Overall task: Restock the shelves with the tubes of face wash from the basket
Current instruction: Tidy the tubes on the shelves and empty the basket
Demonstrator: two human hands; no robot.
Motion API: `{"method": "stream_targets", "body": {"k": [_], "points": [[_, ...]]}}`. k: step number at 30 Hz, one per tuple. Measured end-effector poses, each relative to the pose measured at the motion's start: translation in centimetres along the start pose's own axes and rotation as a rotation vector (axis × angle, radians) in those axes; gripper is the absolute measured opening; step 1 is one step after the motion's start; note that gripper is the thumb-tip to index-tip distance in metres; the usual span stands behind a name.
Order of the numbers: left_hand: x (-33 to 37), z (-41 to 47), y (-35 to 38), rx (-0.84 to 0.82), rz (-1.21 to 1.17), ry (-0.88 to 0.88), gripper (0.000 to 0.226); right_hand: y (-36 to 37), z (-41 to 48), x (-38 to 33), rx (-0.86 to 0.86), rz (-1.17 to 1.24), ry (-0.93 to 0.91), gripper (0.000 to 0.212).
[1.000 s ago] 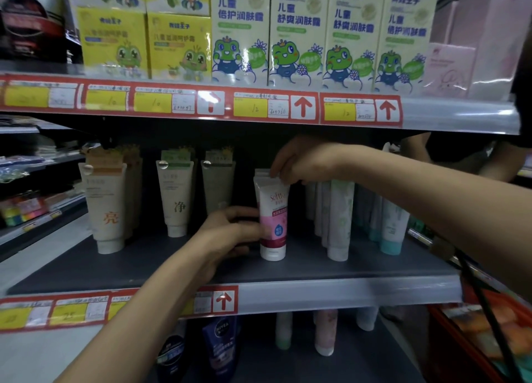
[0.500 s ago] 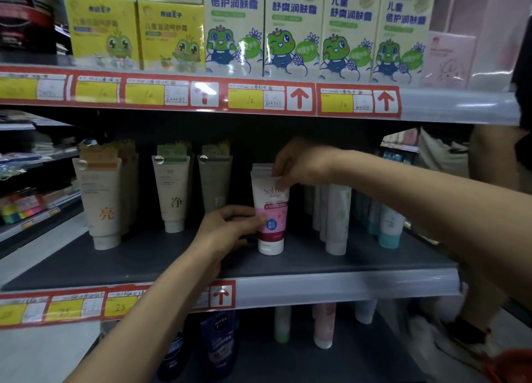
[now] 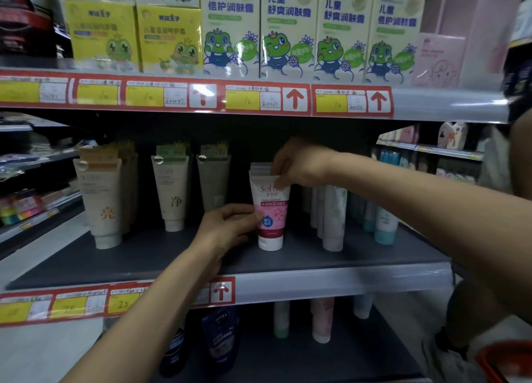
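Note:
A pink and white tube of face wash (image 3: pixel 270 215) stands cap-down on the dark middle shelf (image 3: pixel 288 270), in front of more tubes of the same kind. My left hand (image 3: pixel 227 230) touches its lower left side with thumb and fingertips. My right hand (image 3: pixel 299 163) pinches the flat top edge of the tube from above. The red basket (image 3: pixel 506 359) shows only as a rim at the bottom right corner; its contents are hidden.
Beige and grey tubes (image 3: pixel 103 204) stand to the left, white and teal tubes (image 3: pixel 334 212) to the right. Boxed frog-print lotions (image 3: pixel 288 28) fill the upper shelf. The lower shelf holds dark bottles (image 3: pixel 220 339) and pale tubes. Another person's leg (image 3: pixel 466 319) stands at the right.
Both hands have stayed on the pink tube, which has barely moved on the shelf. My view has shifted so the basket has slid almost out of frame.

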State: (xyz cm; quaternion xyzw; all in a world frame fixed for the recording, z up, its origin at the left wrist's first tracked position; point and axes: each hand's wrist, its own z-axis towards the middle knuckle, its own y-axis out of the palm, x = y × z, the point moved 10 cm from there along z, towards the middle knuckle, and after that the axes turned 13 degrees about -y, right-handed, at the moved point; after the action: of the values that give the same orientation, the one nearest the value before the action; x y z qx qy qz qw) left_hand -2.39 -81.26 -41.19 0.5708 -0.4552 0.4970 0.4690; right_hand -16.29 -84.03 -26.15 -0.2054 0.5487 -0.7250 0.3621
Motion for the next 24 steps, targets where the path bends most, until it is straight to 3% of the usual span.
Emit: {"method": "stream_targets", "body": {"k": [6, 16, 24], "points": [[-0.3, 0.2, -0.2, 0.004, 0.035, -0.003, 0.023, -0.2, -0.3, -0.1, 0.005, 0.032, 0.004, 0.033], [0.3, -0.4, -1.3, 0.084, 0.035, 0.023, 0.028, -3.4, -1.6, 0.7, 0.159, 0.058, -0.011, 0.021], [4.1, -5.3, 0.8, 0.163, 0.067, 0.326, 0.011, -4.4, -2.4, 1.5, 0.138, 0.074, -0.029, 0.023]]}}
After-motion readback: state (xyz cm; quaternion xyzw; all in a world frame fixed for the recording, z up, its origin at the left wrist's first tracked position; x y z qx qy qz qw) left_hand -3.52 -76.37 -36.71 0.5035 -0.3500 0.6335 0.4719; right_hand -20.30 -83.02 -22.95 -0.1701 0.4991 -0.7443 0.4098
